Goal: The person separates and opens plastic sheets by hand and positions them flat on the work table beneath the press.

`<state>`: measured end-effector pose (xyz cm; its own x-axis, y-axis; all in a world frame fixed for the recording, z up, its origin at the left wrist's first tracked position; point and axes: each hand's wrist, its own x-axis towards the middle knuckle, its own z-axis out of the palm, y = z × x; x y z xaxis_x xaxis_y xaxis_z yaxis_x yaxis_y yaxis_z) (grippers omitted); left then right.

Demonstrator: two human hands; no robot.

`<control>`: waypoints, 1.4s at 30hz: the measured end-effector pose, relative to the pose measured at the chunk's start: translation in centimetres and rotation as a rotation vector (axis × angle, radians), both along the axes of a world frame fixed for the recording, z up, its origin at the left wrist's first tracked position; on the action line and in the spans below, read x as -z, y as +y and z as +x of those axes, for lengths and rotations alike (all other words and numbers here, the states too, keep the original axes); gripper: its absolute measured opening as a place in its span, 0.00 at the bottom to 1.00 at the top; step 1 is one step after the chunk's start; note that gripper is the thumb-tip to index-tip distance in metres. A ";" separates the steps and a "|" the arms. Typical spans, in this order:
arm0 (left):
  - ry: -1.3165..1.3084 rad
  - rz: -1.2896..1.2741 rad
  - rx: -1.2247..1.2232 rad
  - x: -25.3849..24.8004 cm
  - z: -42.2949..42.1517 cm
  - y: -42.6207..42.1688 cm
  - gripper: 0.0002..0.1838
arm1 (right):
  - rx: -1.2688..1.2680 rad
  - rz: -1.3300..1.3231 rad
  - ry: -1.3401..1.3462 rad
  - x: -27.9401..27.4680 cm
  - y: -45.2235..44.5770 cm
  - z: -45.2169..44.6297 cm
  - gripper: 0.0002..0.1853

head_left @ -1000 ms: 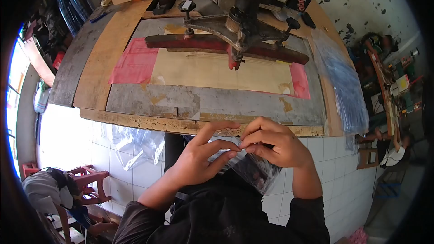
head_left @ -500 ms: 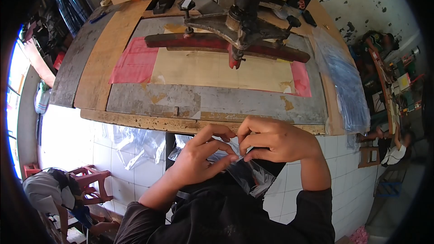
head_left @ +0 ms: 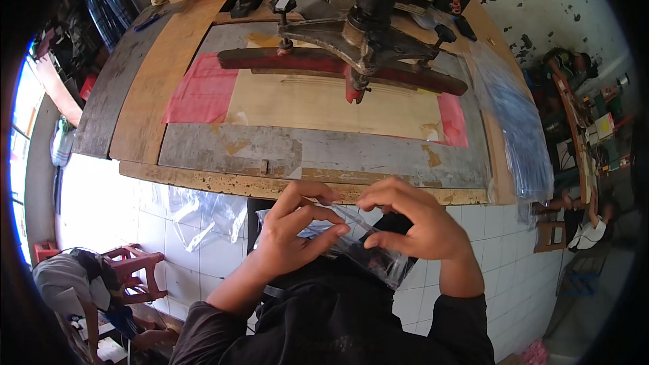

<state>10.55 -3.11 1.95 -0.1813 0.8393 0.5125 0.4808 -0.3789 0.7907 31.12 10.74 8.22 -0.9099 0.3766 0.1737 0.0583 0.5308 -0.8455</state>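
Clear plastic (head_left: 389,265) lies across my lap, below the table's front edge. My left hand (head_left: 301,224) is at its left side, thumb and forefinger pinched on a bit of the film. Opposite it, my right hand (head_left: 409,220) is curved over the plastic with thumb and fingers apart, and a folded strip of film runs between the two hands. Dark and reddish shapes show through the plastic under my right hand.
A worktable (head_left: 270,142) carries a metal press head with a red bar (head_left: 297,61) over a cream and pink sheet (head_left: 318,105). Stacked plastic sheets (head_left: 517,122) lie at its right edge. Loose film (head_left: 199,216) hangs at left. Other people sit at lower left and far right.
The fingertips of my two hands were together and have moved apart. My right thumb and fingers have opened, and a strip of film now shows between the hands.
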 end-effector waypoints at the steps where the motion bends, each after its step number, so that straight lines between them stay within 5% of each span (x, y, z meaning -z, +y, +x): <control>1: 0.000 0.000 0.001 0.1 0.1 0.1 0.11 | 0.001 0.000 0.000 0.2 -0.5 0.0 0.21; 5: -0.014 0.031 0.009 0.7 0.5 0.3 0.14 | 0.049 0.034 0.029 2.1 -1.7 -0.3 0.23; 13: -0.105 -0.127 0.131 0.5 -0.4 0.5 0.17 | 0.207 -0.040 0.077 2.5 -1.2 0.3 0.12; 25: -0.193 -0.232 0.116 1.2 0.7 0.5 0.11 | 0.315 -0.236 0.069 3.8 -1.4 0.5 0.08; 27: -0.490 -0.362 0.036 1.4 1.3 0.3 0.13 | 0.312 -0.237 0.038 3.4 -1.4 0.5 0.09; 42: -0.051 -0.248 0.001 0.9 0.3 0.6 0.18 | 0.224 -0.214 0.016 3.7 -1.6 0.0 0.16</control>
